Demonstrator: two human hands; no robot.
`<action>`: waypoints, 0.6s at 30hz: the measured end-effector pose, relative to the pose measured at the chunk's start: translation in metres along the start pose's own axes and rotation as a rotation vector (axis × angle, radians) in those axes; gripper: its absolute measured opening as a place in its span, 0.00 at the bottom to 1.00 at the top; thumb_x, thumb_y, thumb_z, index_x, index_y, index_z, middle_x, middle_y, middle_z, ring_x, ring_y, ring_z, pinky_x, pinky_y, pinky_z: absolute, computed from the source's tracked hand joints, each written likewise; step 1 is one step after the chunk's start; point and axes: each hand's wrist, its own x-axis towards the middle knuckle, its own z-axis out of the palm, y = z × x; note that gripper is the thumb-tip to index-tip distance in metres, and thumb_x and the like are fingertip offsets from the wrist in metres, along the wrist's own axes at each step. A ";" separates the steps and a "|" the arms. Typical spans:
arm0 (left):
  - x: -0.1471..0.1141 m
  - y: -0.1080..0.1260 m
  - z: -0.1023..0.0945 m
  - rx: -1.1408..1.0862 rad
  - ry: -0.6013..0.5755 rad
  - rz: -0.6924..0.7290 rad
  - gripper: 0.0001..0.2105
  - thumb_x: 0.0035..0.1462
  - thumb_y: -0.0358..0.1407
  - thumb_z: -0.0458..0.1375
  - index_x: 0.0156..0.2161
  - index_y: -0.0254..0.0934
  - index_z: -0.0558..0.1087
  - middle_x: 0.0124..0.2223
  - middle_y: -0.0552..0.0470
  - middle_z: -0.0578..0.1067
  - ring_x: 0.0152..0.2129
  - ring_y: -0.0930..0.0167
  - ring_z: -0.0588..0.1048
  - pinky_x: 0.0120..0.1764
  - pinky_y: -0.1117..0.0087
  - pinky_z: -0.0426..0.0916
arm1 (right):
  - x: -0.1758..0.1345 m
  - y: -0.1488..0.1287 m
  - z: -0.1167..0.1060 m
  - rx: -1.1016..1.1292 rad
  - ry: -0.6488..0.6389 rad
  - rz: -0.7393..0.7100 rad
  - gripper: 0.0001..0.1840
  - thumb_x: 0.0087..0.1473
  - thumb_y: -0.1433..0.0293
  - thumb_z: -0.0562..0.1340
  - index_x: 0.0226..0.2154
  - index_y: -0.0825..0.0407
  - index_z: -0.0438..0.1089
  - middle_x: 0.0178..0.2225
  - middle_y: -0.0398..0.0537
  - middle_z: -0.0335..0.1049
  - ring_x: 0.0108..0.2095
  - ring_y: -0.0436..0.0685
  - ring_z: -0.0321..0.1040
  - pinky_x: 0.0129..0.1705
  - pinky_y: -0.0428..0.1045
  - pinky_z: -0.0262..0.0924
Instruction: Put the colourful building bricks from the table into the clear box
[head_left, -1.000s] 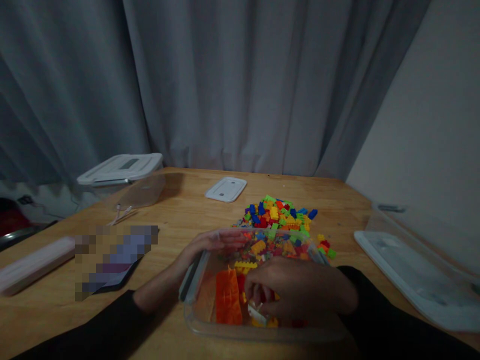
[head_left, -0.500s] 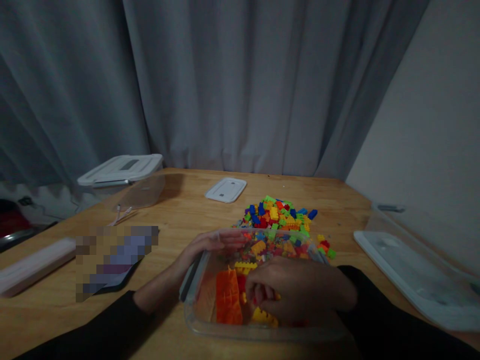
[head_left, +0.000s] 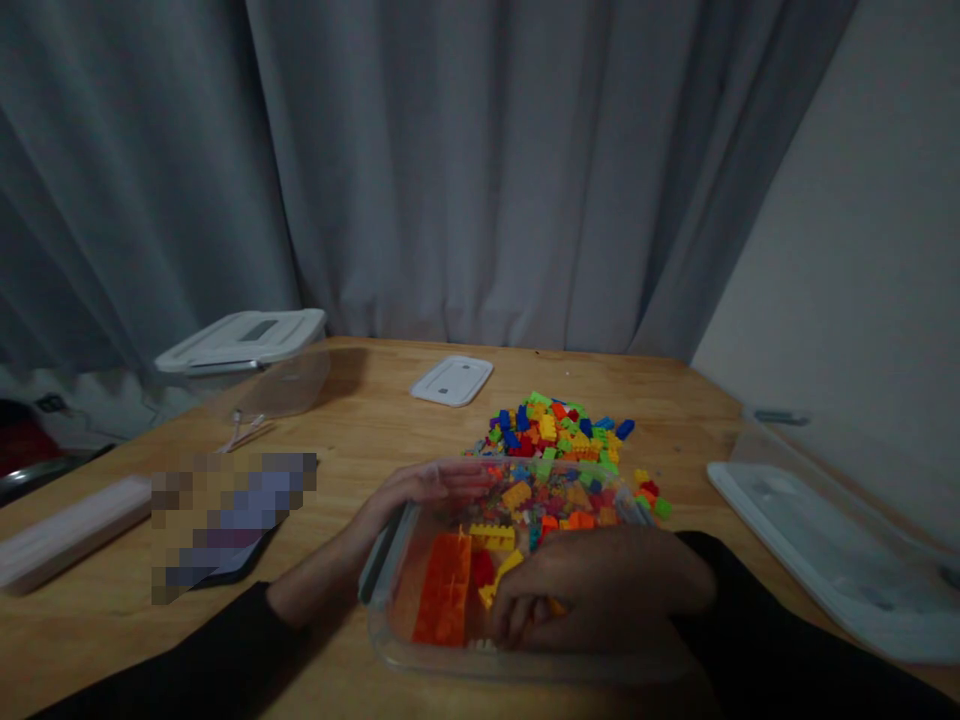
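A clear plastic box with toy building bricks in it sits at the table's near edge. My left hand holds its far left corner, the fingers stretched along the far wall. My right hand is inside, low over the bricks, fingers curled; what they hold, if anything, is hidden. A yellow brick touches or lies close to these fingers. To their left lie a large orange brick, a red brick and another yellow brick. Orange bricks show behind the hand.
Behind the box spreads a pile of mixed bricks. A white lid lies farther back. A lidded clear box stands back left, a phone-like object, partly pixelated, and a pale long case nearer. Another clear box is at right.
My right hand has shifted slightly toward me within the box, uncovering orange bricks behind it. The large orange brick has tilted and slid left; a yellow brick has shifted. My left hand stays put.
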 end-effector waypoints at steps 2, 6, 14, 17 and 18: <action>0.001 0.001 -0.001 0.006 -0.023 -0.013 0.21 0.61 0.33 0.55 0.58 0.36 0.77 0.64 0.41 0.75 0.60 0.54 0.73 0.68 0.45 0.55 | -0.001 0.001 -0.001 0.003 0.031 -0.003 0.16 0.65 0.66 0.59 0.51 0.53 0.75 0.46 0.50 0.82 0.43 0.53 0.79 0.42 0.43 0.68; 0.005 0.001 -0.005 0.053 -0.052 0.001 0.21 0.60 0.33 0.57 0.57 0.36 0.78 0.63 0.41 0.75 0.61 0.54 0.72 0.68 0.45 0.55 | -0.012 -0.003 -0.015 -0.041 0.286 0.020 0.14 0.65 0.64 0.61 0.48 0.50 0.78 0.43 0.48 0.82 0.40 0.53 0.78 0.39 0.45 0.66; 0.003 -0.005 -0.002 0.011 0.015 0.014 0.21 0.59 0.34 0.58 0.56 0.35 0.78 0.61 0.40 0.77 0.59 0.53 0.74 0.68 0.44 0.54 | -0.079 0.036 -0.071 -0.196 1.068 0.257 0.18 0.65 0.56 0.60 0.44 0.49 0.78 0.41 0.49 0.81 0.38 0.57 0.76 0.38 0.50 0.67; 0.002 -0.004 -0.001 0.005 0.014 0.012 0.20 0.61 0.34 0.56 0.57 0.35 0.78 0.62 0.41 0.76 0.60 0.53 0.73 0.68 0.46 0.55 | -0.097 0.086 -0.084 -0.214 1.165 0.361 0.17 0.64 0.57 0.60 0.44 0.51 0.77 0.40 0.52 0.81 0.38 0.59 0.77 0.39 0.52 0.69; 0.001 -0.003 0.000 0.000 0.016 0.010 0.20 0.61 0.34 0.56 0.57 0.36 0.77 0.62 0.42 0.76 0.61 0.54 0.73 0.68 0.46 0.55 | -0.100 0.104 -0.086 -0.250 1.170 0.415 0.16 0.63 0.58 0.60 0.42 0.51 0.78 0.40 0.52 0.81 0.38 0.60 0.77 0.39 0.52 0.69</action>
